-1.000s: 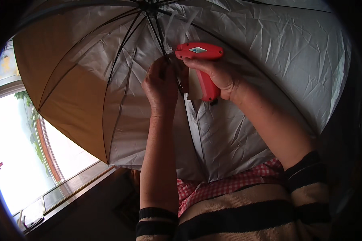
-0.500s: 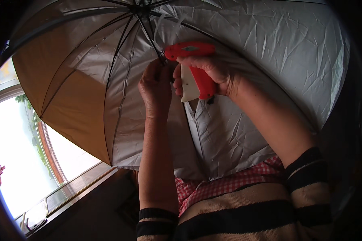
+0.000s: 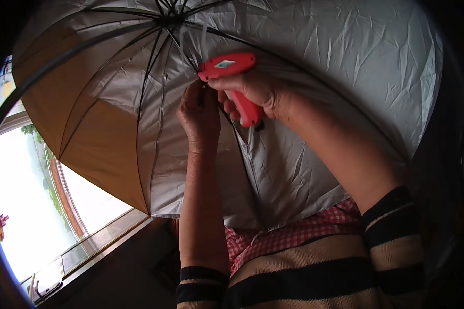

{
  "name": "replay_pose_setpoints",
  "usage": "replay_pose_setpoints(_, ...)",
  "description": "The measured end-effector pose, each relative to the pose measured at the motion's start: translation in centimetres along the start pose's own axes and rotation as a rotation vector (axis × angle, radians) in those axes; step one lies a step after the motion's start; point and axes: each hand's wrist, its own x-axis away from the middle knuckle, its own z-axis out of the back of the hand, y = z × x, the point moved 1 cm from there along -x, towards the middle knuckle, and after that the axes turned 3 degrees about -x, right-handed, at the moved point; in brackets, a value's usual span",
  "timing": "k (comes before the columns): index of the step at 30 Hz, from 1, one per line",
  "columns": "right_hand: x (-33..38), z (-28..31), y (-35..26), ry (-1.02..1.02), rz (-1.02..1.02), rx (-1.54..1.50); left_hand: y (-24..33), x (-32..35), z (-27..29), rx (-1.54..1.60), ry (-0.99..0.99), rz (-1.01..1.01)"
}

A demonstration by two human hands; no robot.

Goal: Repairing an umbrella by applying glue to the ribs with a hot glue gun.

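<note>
An open umbrella (image 3: 294,165), silver-grey on its inside, spreads before me with its dark ribs meeting at a hub (image 3: 170,20) near the top. My left hand (image 3: 198,121) is closed in a pinch on a dark rib (image 3: 188,54), though the fingertips are partly hidden. Wrapped round the grip of a red pistol-shaped hand tool (image 3: 229,64) is my right hand (image 3: 258,92). The tool's nose meets the rib just above my left fingers. A pale translucent strip (image 3: 204,36) rises behind the tool.
Part of the umbrella cloth glows brown (image 3: 108,149) at the left. Beyond it stands a bright window (image 3: 20,201) with a frame along its lower edge. A red checked cloth (image 3: 314,224) lies across my lap under the umbrella's near rim.
My right hand has turned the tool and brought it slightly left, hiding most of its cream side. The umbrella hub has shifted left and down in view. My left hand stays pinched.
</note>
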Motion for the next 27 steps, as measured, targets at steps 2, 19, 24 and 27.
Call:
replay_pose_setpoints(2,0.8,-0.4,-0.4,0.029,0.016,0.013,-0.1,0.3,0.1,-0.094,0.015,-0.083)
replay_pose_setpoints(19,6.2,-0.8,11.5,0.223,0.380,-0.424,1.1,1.9,1.0,-0.582,0.292,-0.210)
replay_pose_setpoints(24,3.5,-0.5,10.2,0.233,0.345,-0.315,-1.6,3.2,0.5,-0.389,0.038,-0.131)
replay_pose_setpoints(27,2.2,1.3,8.7,0.185,0.321,-0.265,-2.3,3.6,1.3,-0.353,0.058,-0.178)
